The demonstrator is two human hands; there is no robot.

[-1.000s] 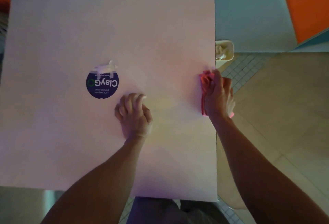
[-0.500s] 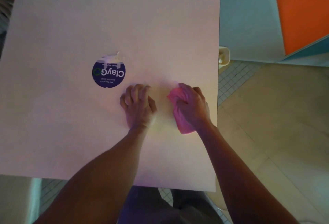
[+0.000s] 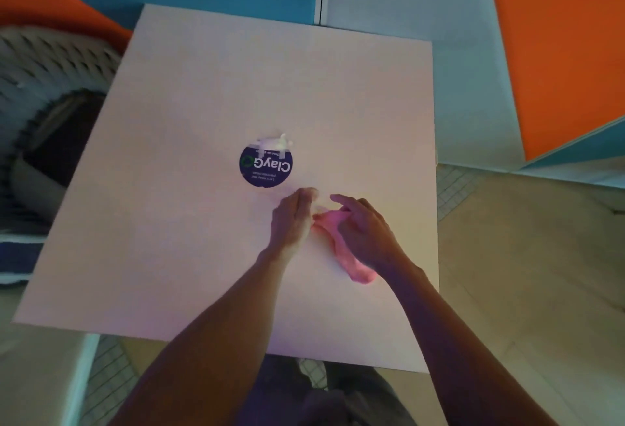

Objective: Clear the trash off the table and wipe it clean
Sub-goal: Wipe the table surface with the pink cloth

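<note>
Head view. White square table (image 3: 203, 256) seen from above, the person standing at its near edge. Both hands meet just right of the table's middle, over a pink cloth (image 3: 341, 249). The right hand (image 3: 365, 232) lies on top of the cloth with fingers spread and slightly bent; whether they pinch the fabric underneath cannot be told. The left hand (image 3: 292, 219) is touching the cloth's left edge, fingers curled — it seems to be gathering or holding a fold, though the contact is blurred. The cloth trails toward the near right, lying on the tabletop.

Just beyond the hands sits a round dark sticker (image 3: 265, 166) with white lettering, its far rim torn into white paper shreds (image 3: 275, 146). No loose trash shows elsewhere on the surface. A grey woven chair (image 3: 50, 87) stands at the far left.

Risks, as judged — the cloth bunched between two hands gives poor contact, so a pass may leave streaks. Wiping across the sticker's torn rim could catch the shreds, peel more paper and scatter fresh bits. A sweep toward the right edge would push crumbs onto the floor.
</note>
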